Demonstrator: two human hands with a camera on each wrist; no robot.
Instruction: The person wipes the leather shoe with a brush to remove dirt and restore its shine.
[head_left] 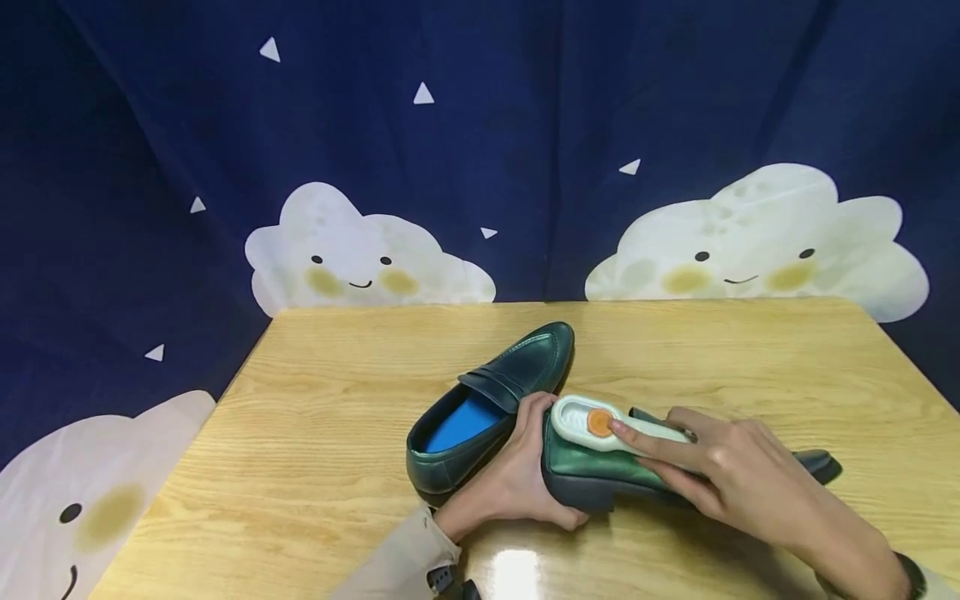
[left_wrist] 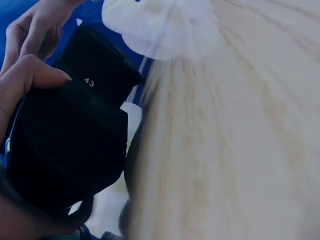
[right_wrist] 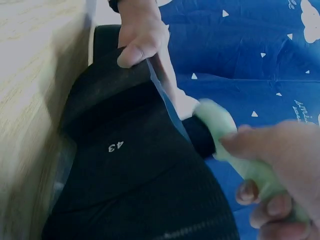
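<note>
A dark green loafer (head_left: 581,462) lies tipped on its side, its black sole (right_wrist: 135,165) marked 43 facing me in both wrist views. My left hand (head_left: 517,479) grips it round the heel, thumb on the sole side. In my right hand (head_left: 750,471) is a pale green brush (head_left: 573,421) with an orange button (head_left: 599,422), my index fingertip on that button. Dark bristles (right_wrist: 200,136) under the brush head meet the shoe's upper in the right wrist view. Just left of my left hand stands the matching loafer (head_left: 536,362), upright, with a blue insole.
The light wooden table (head_left: 337,400) carries both shoes. Behind it hangs a dark blue curtain (head_left: 487,150) printed with smiling clouds and small white triangles. A dark wristband (head_left: 909,575) circles my right wrist, and a beige sleeve (head_left: 408,558) covers my left forearm.
</note>
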